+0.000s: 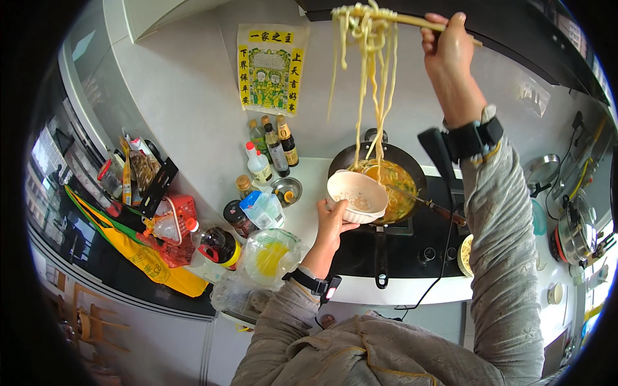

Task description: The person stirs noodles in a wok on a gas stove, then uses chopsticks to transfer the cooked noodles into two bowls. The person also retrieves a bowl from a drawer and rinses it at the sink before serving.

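Note:
Raised high at the upper right, my right hand (pixel 449 53) grips a pair of wooden chopsticks (pixel 419 22). Long noodles (pixel 369 62) hang from the chopsticks, and their lower ends reach down toward a dark wok (pixel 416 157). Orange-red soup with noodles and bits of green (pixel 398 181) fills the wok. My left hand (pixel 330 224) holds a cream ribbed bowl (pixel 357 193) over the wok's near left part, hiding some of it. A pattern shows inside the bowl, with no food visible there. A ladle with a wooden handle (pixel 446 213) rests in the soup.
The wok sits on a black gas stove (pixel 410 260). Sauce bottles (pixel 277 149), a small metal bowl (pixel 287 190) and a plastic-covered dish (pixel 273 255) crowd the left counter. Another noodle bowl (pixel 465 255) lies beside my right sleeve. A range hood (pixel 502 43) overhangs the stove; a cable (pixel 446 251) dangles before it.

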The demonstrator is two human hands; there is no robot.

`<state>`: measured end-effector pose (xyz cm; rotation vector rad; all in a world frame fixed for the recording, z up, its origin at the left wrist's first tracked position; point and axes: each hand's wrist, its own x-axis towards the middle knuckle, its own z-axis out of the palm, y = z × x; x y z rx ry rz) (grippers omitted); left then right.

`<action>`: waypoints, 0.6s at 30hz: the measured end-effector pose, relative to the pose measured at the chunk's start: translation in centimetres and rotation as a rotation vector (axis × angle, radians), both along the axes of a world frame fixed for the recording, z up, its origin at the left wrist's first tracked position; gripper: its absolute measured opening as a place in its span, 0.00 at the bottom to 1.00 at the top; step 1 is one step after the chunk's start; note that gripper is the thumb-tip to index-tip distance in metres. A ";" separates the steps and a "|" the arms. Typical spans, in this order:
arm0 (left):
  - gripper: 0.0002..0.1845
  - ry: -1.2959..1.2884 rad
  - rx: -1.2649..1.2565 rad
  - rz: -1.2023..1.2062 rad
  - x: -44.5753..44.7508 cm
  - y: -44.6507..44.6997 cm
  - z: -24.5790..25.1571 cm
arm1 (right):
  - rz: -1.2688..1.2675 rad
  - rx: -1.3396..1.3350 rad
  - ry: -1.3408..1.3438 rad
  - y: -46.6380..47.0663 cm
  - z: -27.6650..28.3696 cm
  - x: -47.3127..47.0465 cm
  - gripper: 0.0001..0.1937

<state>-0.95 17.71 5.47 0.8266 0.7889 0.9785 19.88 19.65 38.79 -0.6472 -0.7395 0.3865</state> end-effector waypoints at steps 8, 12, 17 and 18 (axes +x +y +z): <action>0.30 -0.165 0.049 0.005 0.5 -0.5 0.2 | -0.037 -0.468 -0.152 -3.4 -18.5 -1.9 0.32; 0.27 -0.128 0.083 0.003 0.6 -0.7 0.4 | 0.108 -0.756 -0.613 -5.8 -22.8 -2.2 0.26; 0.30 -0.135 0.065 0.016 -0.5 -0.5 -0.3 | 0.129 -0.678 -0.482 -9.7 -18.3 -1.6 0.21; 0.30 -0.129 0.064 0.009 -0.3 -0.6 -0.1 | 0.071 -0.649 -0.461 -10.2 -18.2 -0.7 0.21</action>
